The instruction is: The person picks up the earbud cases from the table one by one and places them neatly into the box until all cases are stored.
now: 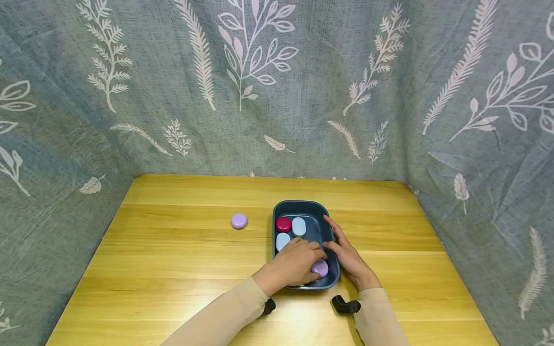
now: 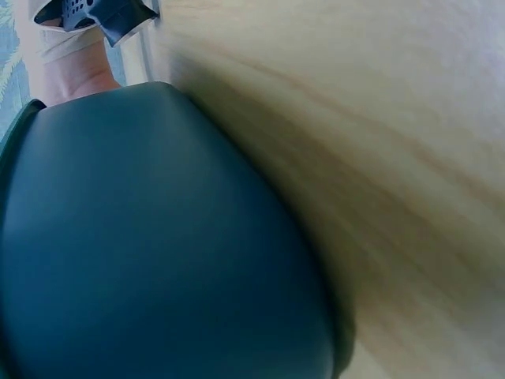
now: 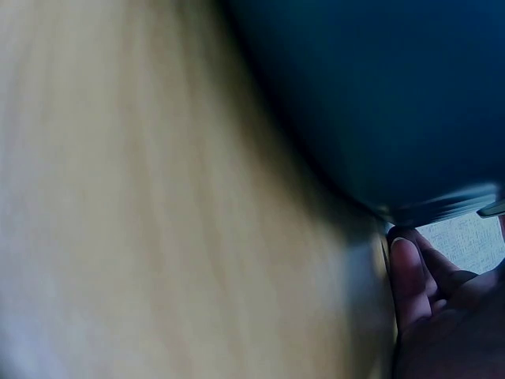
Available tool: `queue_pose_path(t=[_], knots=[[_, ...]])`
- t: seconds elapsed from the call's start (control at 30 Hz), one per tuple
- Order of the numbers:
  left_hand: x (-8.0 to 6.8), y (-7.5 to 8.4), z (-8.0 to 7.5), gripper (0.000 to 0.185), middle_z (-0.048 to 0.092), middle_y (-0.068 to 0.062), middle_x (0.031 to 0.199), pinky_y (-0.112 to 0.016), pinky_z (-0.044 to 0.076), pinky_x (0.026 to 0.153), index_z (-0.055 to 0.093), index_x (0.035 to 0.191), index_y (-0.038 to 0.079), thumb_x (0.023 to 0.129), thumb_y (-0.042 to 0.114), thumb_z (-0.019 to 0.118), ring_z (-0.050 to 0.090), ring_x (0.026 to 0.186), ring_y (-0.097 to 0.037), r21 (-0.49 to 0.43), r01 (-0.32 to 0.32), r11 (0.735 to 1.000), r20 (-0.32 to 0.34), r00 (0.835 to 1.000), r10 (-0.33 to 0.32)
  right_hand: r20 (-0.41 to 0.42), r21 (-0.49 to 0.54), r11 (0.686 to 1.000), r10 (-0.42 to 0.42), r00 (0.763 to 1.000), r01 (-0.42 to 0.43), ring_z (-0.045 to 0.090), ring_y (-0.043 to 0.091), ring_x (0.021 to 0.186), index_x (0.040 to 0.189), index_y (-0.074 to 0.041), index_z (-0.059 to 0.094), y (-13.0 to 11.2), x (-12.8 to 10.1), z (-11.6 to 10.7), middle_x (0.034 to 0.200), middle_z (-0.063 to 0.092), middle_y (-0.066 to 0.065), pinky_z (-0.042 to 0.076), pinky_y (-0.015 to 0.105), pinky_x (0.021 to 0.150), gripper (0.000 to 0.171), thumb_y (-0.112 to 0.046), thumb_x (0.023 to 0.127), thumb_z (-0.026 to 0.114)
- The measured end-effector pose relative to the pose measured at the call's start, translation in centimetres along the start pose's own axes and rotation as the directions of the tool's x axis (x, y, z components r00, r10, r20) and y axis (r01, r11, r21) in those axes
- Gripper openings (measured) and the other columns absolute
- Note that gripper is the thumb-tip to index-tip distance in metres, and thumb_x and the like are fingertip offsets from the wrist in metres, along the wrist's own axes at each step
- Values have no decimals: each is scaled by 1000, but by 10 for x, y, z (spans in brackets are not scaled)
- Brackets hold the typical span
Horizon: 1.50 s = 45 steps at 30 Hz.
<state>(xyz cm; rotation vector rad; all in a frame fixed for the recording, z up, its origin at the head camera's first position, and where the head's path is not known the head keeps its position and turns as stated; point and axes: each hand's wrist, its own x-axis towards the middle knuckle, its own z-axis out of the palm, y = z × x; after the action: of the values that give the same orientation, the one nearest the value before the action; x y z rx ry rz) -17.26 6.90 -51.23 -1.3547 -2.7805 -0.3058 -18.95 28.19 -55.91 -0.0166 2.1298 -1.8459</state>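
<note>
No readable text, label, brand, number or sign in any view. Curtain behind hands: only leaf print. Tray under hands and lids in it: plain, no marking.

The desk is yellow wood with a smooth, lightly glossy grain. The tray looks like dark blue plastic, smooth and matt. The discs are smooth, faintly shiny plastic. The backdrop is coarse woven cloth printed with pale leaves.
</note>
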Motion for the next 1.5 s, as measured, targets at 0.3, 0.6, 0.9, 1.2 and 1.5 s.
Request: queue_pose_path(t=[0.3,0.6,0.9,1.2,1.5], knots=[[-6,-6,-16,48,67,9,125,-37,45,111,70,132,27,91,52,76,62,117,-14,-6,22,1000,-7,1000,-22,1,-9,1000,1,1000,0,26,32,154,161,-51,22,0,0,0,174,9,5,37,33,113,75,-13,103,52],[-12,-19,-25,46,66,9,129,-41,44,114,70,133,26,93,50,74,61,119,-17,-26,66,997,-38,997,-67,-18,-11,1000,10,1000,-10,20,33,157,161,-49,23,0,-1,1,175,6,4,24,54,123,75,-13,103,52],[-20,-33,-33,47,66,6,130,-40,44,112,70,132,26,91,47,78,60,120,-18,-71,102,992,-53,993,-105,-34,-15,1000,24,999,-25,12,33,160,161,-49,24,1,0,2,175,3,3,20,57,125,74,-12,103,52],[-32,-53,-43,49,64,3,135,-43,48,109,68,135,23,92,44,77,58,125,-21,-122,152,981,-82,983,-162,-49,-26,999,16,999,-18,8,35,161,161,-48,24,1,1,1,176,1,3,16,58,126,75,-12,102,53],[-44,-71,-45,53,62,-1,139,-48,49,104,63,140,20,94,41,76,59,126,-27,-171,199,965,-126,967,-221,-48,-27,1000,14,999,-16,6,34,161,160,-50,27,0,1,1,176,1,2,13,59,127,73,-13,103,54]])
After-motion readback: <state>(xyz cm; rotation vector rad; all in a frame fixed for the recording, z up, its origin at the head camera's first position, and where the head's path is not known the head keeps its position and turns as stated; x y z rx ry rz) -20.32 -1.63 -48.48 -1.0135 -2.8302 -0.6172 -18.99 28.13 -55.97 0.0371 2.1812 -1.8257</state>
